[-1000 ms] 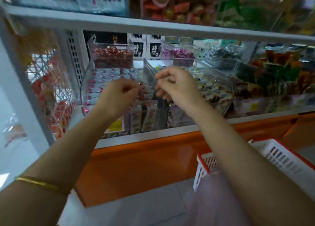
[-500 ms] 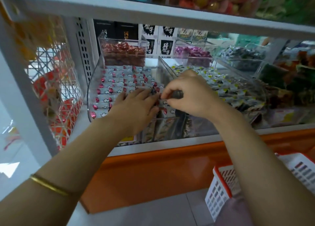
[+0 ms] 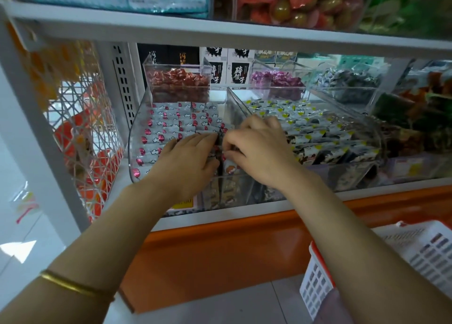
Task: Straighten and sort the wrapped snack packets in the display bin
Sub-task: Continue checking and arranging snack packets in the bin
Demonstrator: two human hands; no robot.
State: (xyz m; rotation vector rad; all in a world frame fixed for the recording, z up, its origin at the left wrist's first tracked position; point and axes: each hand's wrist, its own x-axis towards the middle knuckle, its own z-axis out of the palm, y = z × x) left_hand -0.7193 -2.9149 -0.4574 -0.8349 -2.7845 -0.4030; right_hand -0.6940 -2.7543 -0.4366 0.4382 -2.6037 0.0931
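Now | left hand (image 3: 188, 161) presses, right hand (image 3: 260, 152) pinches glossy packets (image 3: 168, 124) | clear curved bin (image 3: 134, 137)

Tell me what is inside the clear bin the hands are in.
The clear bin holds rows of silvery packets with pink marks. The left hand and right hand cover its front right part, so the packets there cannot be seen.

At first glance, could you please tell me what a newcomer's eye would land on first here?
Two bare hands meet at the centre: the left hand lies flat on the pink-marked packets in the clear display bin, while the right hand pinches at them. A gold bangle on the left wrist shows bottom left, and a white basket sits bottom right.
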